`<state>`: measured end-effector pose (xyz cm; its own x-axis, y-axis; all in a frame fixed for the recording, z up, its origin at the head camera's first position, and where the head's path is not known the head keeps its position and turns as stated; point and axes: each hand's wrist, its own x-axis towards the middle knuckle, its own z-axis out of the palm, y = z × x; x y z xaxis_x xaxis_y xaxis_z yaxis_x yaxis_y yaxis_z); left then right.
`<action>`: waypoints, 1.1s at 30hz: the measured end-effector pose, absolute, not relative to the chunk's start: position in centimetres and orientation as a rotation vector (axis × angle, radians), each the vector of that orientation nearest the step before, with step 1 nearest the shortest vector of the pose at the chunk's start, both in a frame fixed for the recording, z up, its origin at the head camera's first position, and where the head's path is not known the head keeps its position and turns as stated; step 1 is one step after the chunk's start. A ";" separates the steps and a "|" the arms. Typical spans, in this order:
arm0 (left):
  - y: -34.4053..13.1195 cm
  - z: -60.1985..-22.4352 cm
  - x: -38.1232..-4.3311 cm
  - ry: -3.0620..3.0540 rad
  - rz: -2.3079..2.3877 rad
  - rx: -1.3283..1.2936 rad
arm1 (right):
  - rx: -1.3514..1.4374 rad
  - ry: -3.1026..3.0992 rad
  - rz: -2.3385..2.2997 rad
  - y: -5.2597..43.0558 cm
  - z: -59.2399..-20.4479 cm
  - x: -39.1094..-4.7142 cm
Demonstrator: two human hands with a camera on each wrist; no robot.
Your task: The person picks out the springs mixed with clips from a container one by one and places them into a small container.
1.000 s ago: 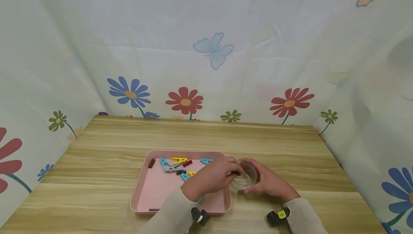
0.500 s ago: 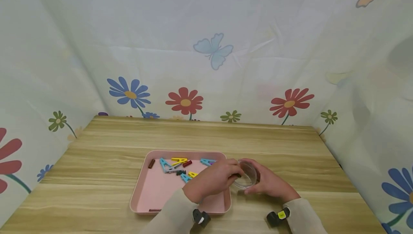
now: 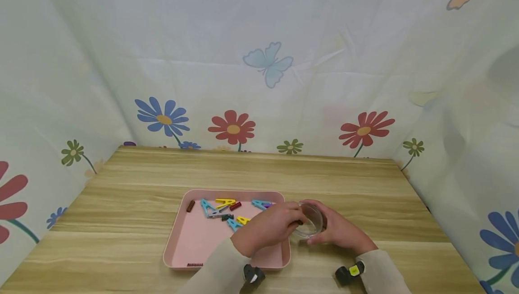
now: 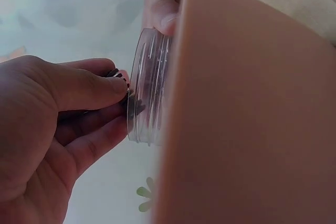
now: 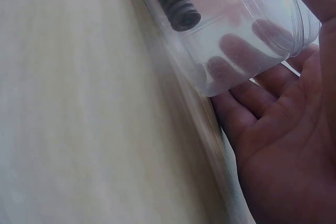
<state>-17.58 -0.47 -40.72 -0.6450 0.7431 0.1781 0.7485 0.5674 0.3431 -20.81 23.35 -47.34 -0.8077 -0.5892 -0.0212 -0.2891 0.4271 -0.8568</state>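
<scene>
My left hand [image 3: 269,225] reaches over the tray's right edge to the mouth of a clear plastic jar [image 3: 312,227]. Between its thumb and fingers it pinches a dark coil spring [image 4: 125,81], partly hidden by the fingers and right at the rim in the left wrist view. My right hand [image 3: 341,231] grips the jar from the right, fingers wrapped round its side. Through the clear wall in the right wrist view, a dark spring [image 5: 174,2] shows against the jar's lower side.
A pink tray [image 3: 190,244] stands left of the jar on the wooden table [image 3: 121,222]. In it lie blue clips [image 3: 207,205], yellow clips [image 3: 225,201], a grey clip [image 3: 218,213], a dark red piece [image 3: 235,205] and several springs [image 3: 190,206]. A flowered curtain [image 3: 194,77] hangs behind.
The left hand has shifted slightly at the jar's mouth, its fingertips a little lower, and more of a blue clip with a purple piece shows behind it. The right hand stays on the jar.
</scene>
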 end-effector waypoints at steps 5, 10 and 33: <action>-0.4 -40.7 -17.5 -2.766 -0.584 -1.318 | -0.744 2.375 -1.321 23.3 -47.4 -20.8; -0.4 -40.7 -17.5 -2.782 -0.592 -1.310 | -0.732 2.382 -1.306 23.3 -47.4 -20.8; -0.4 -40.6 -17.5 -2.784 -0.621 -1.311 | -0.718 2.387 -1.305 23.2 -47.2 -20.7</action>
<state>-17.48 -0.39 -40.61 -0.6510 0.7404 0.1675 0.7414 0.5727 0.3498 -20.65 23.22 -47.20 -0.8200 -0.5708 -0.0431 -0.2718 0.4545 -0.8483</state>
